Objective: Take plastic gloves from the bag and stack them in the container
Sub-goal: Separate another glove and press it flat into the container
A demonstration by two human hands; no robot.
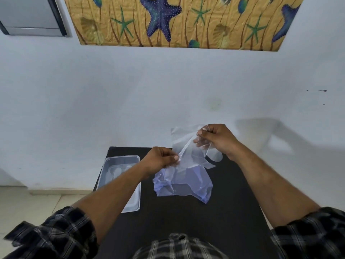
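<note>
Black worktop [186, 217] in the lower middle of the frame, dark and matte, pushed up against a pale bluish-white wall [130, 94]. Pale tiled floor [28, 200] at lower left, beside the worktop. High on the wall, across the top of the frame, a yellow panel [177, 21] painted with blue and green starfish; at the upper left corner, a grey dark-framed panel [31, 14]. A few small dark marks on the wall at right. Near the worktop's left edge, a clear rectangular container [119, 159], partly crossed by the left forearm, with pale glove shapes faintly visible inside. Right of it, at frame centre, a crumpled bluish translucent bag [186, 186], lying flat on the dark surface. Above the bag, held up clear of the worktop, a thin transparent plastic glove [186, 146], stretched between both hands, its rounded finger ends hanging toward the right. Left hand [160, 159] at centre, fingers closed in a pinch on the glove's lower left edge. Right hand [216, 139] higher and to the right, fingers likewise pinched shut on the glove's upper edge. Rolled plaid sleeves [56, 230] at the lower corners of the frame. Soft shadow of the hands and arms cast on the wall at right.
</note>
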